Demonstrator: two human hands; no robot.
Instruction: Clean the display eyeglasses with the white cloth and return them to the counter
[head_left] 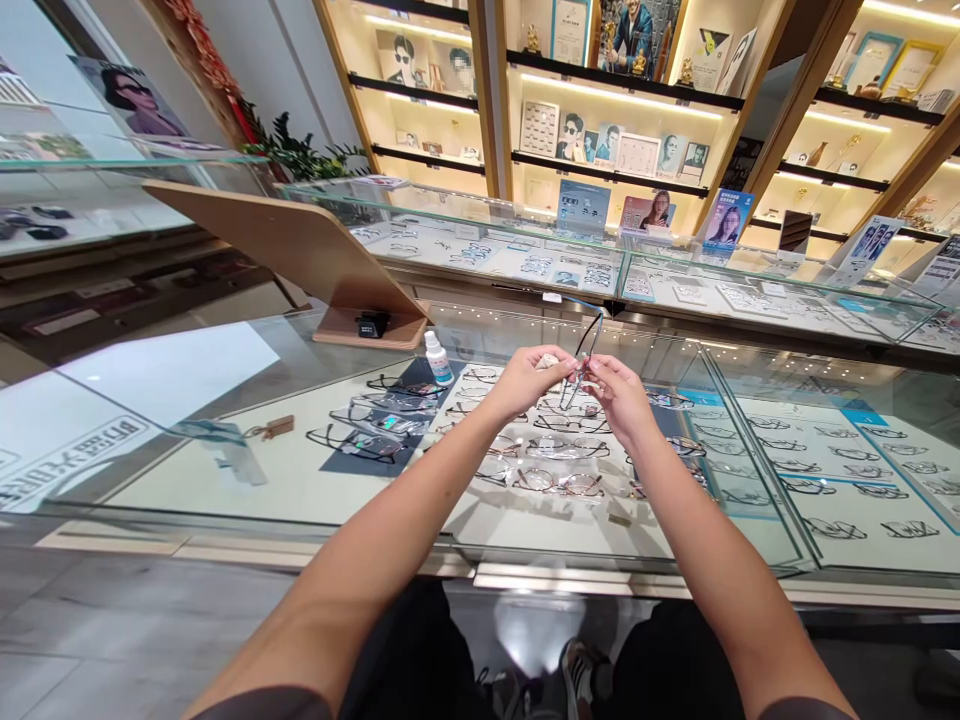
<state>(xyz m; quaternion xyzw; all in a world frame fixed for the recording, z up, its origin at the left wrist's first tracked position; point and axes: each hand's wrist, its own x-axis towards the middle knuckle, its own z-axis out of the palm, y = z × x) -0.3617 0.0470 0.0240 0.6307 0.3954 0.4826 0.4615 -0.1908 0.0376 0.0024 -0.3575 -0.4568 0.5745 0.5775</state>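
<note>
Both of my hands are raised over the glass counter [300, 500], close together. My left hand [531, 380] pinches a dark-rimmed pair of glasses [589, 342], and something small and pale shows by its fingers. My right hand [619, 395] grips the same glasses from the other side with thumb and fingers. The glasses are tilted up on edge between the fingertips. Rows of glasses [536, 480] lie below the hands. To the left, a white bottle [437, 358] stands beside several dark frames [360, 440] on a dark mat.
A wooden stand [300, 235] with a slanted back sits at the counter's far left side. A brown tag [279, 426] lies left of the dark frames. Behind are a second glass display case [525, 260] and lit shelves [622, 90].
</note>
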